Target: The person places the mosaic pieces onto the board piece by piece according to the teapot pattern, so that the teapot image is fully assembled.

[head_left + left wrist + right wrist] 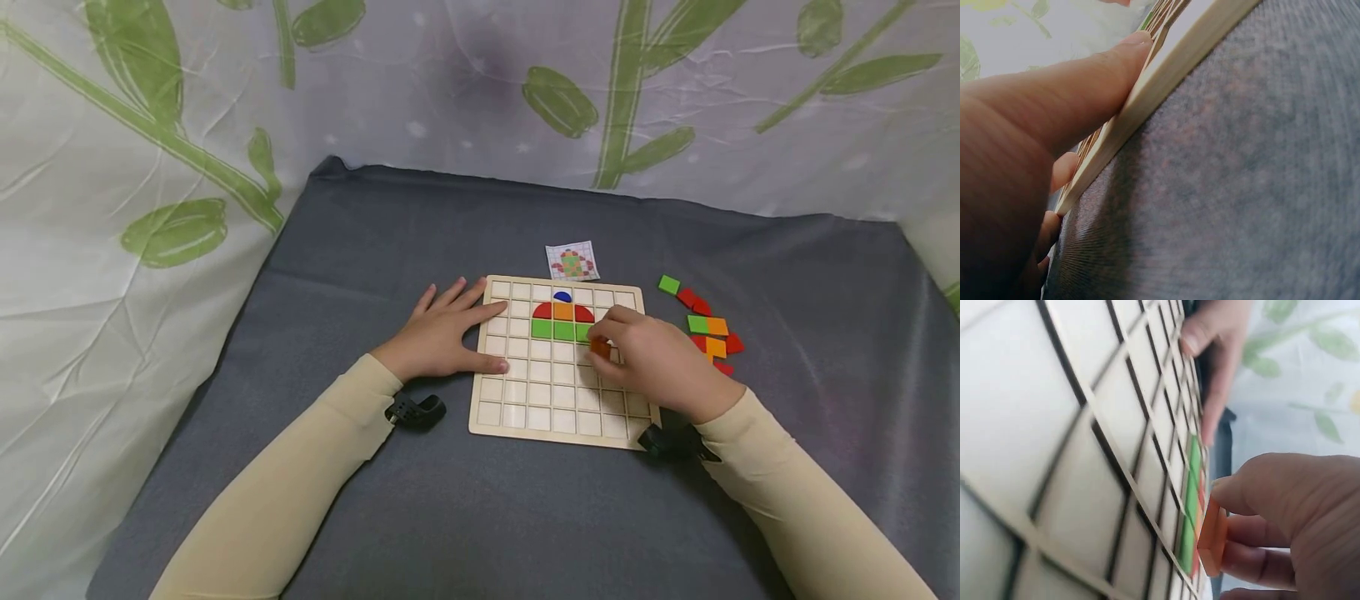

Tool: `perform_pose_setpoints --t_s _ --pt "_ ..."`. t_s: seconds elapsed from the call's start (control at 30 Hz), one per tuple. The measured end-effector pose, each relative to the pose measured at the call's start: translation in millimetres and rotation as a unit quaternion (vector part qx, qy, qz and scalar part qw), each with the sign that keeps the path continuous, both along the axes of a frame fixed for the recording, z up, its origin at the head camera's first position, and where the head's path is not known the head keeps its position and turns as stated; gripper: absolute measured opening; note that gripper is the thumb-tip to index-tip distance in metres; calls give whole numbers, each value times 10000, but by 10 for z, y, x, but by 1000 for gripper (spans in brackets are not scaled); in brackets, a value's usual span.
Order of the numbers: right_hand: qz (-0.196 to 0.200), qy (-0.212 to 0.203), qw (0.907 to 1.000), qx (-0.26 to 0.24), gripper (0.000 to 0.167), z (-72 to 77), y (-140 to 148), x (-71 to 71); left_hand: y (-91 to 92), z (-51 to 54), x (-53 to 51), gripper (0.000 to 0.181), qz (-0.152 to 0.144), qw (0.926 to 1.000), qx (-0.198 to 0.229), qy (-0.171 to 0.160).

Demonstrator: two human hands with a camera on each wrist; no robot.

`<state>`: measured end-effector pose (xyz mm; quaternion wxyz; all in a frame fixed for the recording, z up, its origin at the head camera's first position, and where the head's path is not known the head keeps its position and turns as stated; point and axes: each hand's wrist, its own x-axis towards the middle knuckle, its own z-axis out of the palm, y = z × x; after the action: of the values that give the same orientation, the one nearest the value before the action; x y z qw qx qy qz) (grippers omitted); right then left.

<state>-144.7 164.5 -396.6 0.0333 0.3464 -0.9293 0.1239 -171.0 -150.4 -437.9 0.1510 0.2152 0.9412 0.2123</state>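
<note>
A wooden grid board [551, 437] lies on the cloth. My left hand [442, 335] rests at its left edge with fingers spread, the thumb and index finger over the rim. My right hand [660, 362] pinches an orange square tile [1212, 540] between thumb and fingers, just above the board's right part. In the board's upper rows sit a blue half-round tile [562, 297], an orange square [562, 312] between two red quarter-rounds [542, 311], and a row of green squares [564, 331]. The right hand partly covers that row's right end.
A small pattern card [573, 262] lies behind the board. Several loose green, orange and red tiles [717, 326] are scattered to the right, some partly behind the right hand. Dark grey cloth [495, 517] covers the table, and a leaf-patterned curtain [465, 92] hangs behind.
</note>
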Motion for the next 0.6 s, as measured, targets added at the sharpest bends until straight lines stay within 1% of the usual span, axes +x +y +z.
perform_pose_setpoints --t_s 0.13,0.37,0.5,0.6 --pt "223 184 9996 8 14 -59 -82 10 -9 1 -5 98 -30 10000 18 0" --pt "291 -125 9993 -204 12 -117 -116 29 -13 -7 -11 98 -60 10000 -32 40" --pt "431 -122 9985 -328 13 -143 -114 19 -8 -6 -8 98 -51 10000 -35 32" --pt "445 -149 9981 -391 14 -164 -108 13 -3 -7 -4 98 -48 10000 -32 21"
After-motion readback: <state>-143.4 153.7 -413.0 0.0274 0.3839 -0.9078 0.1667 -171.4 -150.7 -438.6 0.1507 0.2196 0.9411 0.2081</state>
